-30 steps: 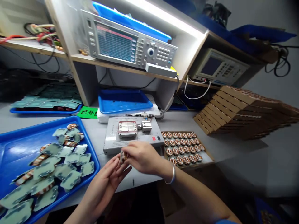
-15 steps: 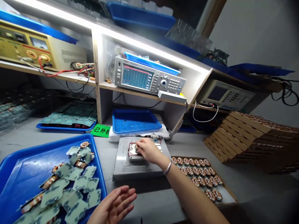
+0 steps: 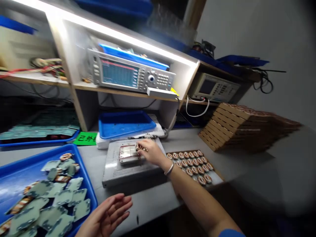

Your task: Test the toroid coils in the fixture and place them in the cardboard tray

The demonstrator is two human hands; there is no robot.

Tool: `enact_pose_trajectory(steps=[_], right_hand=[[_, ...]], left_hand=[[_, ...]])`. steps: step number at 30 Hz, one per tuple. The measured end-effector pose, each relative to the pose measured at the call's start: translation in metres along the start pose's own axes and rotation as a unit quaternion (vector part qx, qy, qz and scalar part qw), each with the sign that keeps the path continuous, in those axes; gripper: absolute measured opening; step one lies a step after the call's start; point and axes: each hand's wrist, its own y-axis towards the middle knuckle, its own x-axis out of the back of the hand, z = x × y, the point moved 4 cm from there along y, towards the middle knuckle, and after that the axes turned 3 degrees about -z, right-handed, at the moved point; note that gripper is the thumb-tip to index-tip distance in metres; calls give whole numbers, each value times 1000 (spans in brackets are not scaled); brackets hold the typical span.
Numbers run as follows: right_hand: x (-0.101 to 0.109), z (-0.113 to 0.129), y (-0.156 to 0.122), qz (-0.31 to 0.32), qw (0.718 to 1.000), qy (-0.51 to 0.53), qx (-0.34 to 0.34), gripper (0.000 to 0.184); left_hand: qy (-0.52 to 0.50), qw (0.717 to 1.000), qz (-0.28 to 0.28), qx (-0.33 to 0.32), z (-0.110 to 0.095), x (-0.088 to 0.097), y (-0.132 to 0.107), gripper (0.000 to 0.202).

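Observation:
My right hand (image 3: 149,152) reaches over the grey test fixture (image 3: 128,169), its fingertips pinched on a small copper-wound coil part (image 3: 138,147) at the right edge of the fixture's red-framed socket (image 3: 127,153). A bracelet circles that wrist. Near the table's front edge my left hand (image 3: 108,215) hovers palm up, fingers apart, holding nothing, beside the blue tray (image 3: 85,177) of green-backed coil parts (image 3: 59,197).
A cardboard tray of wound coils (image 3: 191,164) lies right of the fixture. Stacked cardboard trays (image 3: 237,126) lean at the far right. A second blue tray (image 3: 125,123) sits behind the fixture. Measuring instruments (image 3: 130,75) stand on the shelf above.
My right hand carried the coil part from in front of me to the fixture's socket. My left hand let go and now rests open. The camera view shifted.

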Motion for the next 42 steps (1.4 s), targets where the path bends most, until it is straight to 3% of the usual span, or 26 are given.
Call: enact_pose_trajectory(steps=[3, 7, 9, 12, 16, 24, 27, 29, 31, 33, 35, 37, 39, 42], right_hand=[[68, -37, -49, -78, 992, 3, -95, 40], [162, -91, -150, -74, 950, -120, -280, 51], [190, -107, -198, -29, 932, -167, -320, 39], [201, -121, -247, 54, 921, -173, -345, 31], [189, -128, -271, 104, 916, -154, -355, 33], [173, -136, -275, 105, 927, -126, -337, 35], [173, -134, -282, 111, 923, -152, -334, 40], [176, -131, -281, 103, 920, -195, -324, 42], [178, -122, -266, 77, 919, -243, -301, 41], [169, -103, -232, 48, 932, -255, -252, 37], [144, -69, -186, 31, 960, -214, -176, 33], [102, -23, -135, 38, 984, -145, -100, 31], [49, 27, -87, 69, 995, -67, -20, 28], [-38, 96, -31, 138, 986, -12, 89, 26]], left_hand=[[-3, 999, 15, 44, 8, 1, 9, 23], [31, 995, 53, 74, 24, -4, 25, 23], [33, 992, 84, 85, 33, -8, 33, 24], [35, 989, 108, 100, 44, -12, 42, 26], [48, 988, 115, 93, 48, -15, 48, 26], [67, 993, 64, 75, 35, -30, 33, 22], [89, 994, 34, 50, 22, -34, 16, 25], [165, 985, 32, -21, 2, -31, 3, 29], [312, 940, 4, -137, -24, -19, -9, 34], [460, 843, -71, -269, -53, 1, -22, 38], [559, 731, -148, -362, -74, 26, -33, 38], [596, 658, -205, -413, -85, 53, -40, 35], [597, 624, -250, -439, -90, 80, -45, 31], [587, 613, -295, -439, -92, 117, -49, 29]])
